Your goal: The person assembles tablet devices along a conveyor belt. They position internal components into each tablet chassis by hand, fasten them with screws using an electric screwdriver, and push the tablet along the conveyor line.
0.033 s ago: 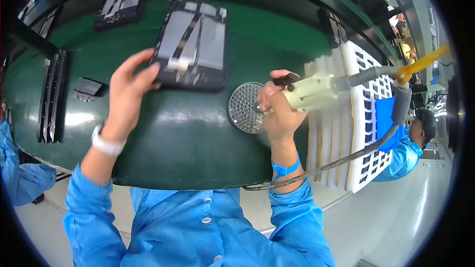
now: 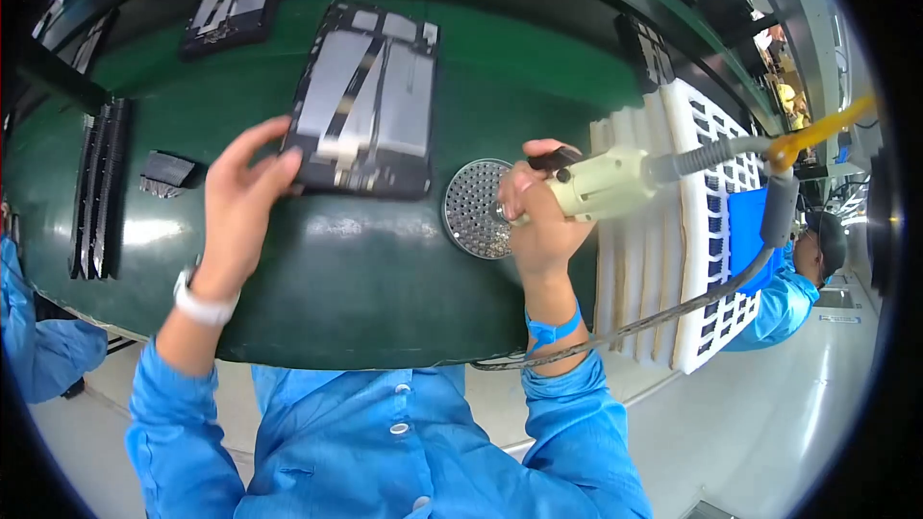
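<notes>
My left hand pinches the lower left edge of an opened tablet, thumb on top and fingers at its side. Grey battery panels, dark ribbon cables and a circuit strip show on the tablet's face. My right hand is wrapped round a cream electric screwdriver with a dark lever, its body pointing right toward a thick cable. Just left of that hand lies a round perforated metal screw tray, with small screws in its lower part; my fingers cover its right edge.
On the green tabletop at left lie black slotted strips and a small black piece. Another opened tablet sits at the back. White foam trays are stacked at right, with the screwdriver cable crossing before them. People in blue sit either side.
The tablet has shifted slightly left and toward me, along with my left hand. My right hand and the screwdriver are almost unmoved.
</notes>
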Action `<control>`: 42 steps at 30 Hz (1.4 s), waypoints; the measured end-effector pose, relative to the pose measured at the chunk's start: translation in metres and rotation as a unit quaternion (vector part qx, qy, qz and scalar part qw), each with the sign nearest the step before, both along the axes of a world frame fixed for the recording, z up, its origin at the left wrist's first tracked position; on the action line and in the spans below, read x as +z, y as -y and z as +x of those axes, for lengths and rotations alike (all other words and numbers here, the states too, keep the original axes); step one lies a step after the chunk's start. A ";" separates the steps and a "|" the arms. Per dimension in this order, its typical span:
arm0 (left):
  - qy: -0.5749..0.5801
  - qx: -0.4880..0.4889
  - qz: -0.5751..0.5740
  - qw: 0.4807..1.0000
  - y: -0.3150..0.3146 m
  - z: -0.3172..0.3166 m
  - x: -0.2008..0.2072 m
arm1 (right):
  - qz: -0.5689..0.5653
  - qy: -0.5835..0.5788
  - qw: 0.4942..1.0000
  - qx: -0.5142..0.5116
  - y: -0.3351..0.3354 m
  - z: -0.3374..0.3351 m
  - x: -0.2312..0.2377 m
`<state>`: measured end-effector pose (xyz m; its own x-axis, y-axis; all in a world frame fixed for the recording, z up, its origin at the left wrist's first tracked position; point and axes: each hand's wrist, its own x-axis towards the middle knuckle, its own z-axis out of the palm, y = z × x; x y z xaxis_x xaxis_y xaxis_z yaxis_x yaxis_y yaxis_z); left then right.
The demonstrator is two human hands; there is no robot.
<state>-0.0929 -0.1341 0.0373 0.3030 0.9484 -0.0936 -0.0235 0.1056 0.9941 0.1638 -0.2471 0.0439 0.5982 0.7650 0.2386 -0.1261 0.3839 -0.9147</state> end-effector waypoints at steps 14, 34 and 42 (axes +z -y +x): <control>-0.319 -0.067 0.340 0.882 0.044 -0.031 -0.010 | 0.012 0.023 1.000 0.003 -0.006 -0.010 -0.008; -0.346 -0.054 0.455 0.819 -0.007 -0.082 0.011 | 0.066 0.062 0.996 -0.022 0.003 -0.004 0.004; -0.469 -0.050 0.488 0.734 -0.052 -0.128 0.006 | 0.032 0.092 0.995 -0.029 0.004 -0.008 0.001</control>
<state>-0.2208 -0.0821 0.0430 0.6129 0.6790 0.4040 0.6784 -0.7144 0.1714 0.1554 -0.2515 0.0448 0.5832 0.7102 0.3944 0.0647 0.4433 -0.8940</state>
